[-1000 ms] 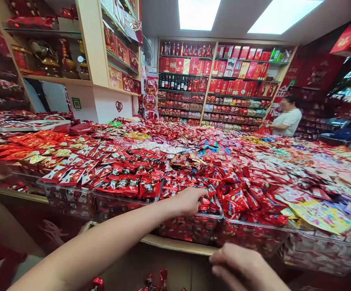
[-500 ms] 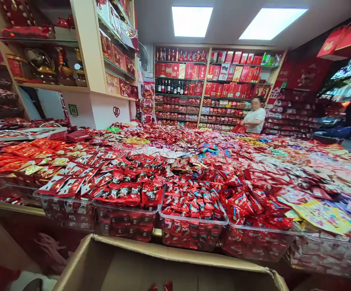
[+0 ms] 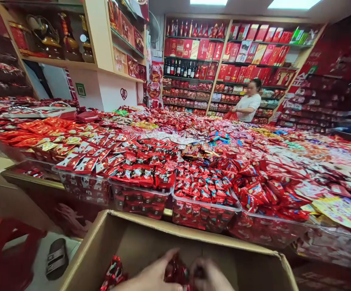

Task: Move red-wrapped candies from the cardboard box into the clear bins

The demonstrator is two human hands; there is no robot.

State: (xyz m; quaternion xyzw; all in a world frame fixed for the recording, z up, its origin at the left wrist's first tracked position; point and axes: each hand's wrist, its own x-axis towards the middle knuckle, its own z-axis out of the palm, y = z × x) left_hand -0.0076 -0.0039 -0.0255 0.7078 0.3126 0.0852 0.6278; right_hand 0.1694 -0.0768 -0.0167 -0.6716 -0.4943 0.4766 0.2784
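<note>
Both my hands are down inside an open cardboard box point(image 3: 175, 238) at the bottom of the view. My left hand point(image 3: 155, 275) and my right hand point(image 3: 208, 275) are closed together around a bunch of red foil-wrapped candies point(image 3: 177, 273). More of the same red candies point(image 3: 113, 273) lie loose in the box to the left. Just beyond the box stands a clear plastic bin point(image 3: 204, 212) heaped with small red candy packets.
A wide counter is covered with clear bins of red, gold and multicoloured sweets point(image 3: 139, 173). Shelves of red gift boxes and bottles point(image 3: 212, 52) line the back wall. A person in a white shirt point(image 3: 248, 106) stands at the far side. A dark sandal point(image 3: 56, 258) lies on the floor.
My left hand has left the bin of red packets and both hands have dropped into the box, closing on candies. The view has tilted down. The far person has stepped left.
</note>
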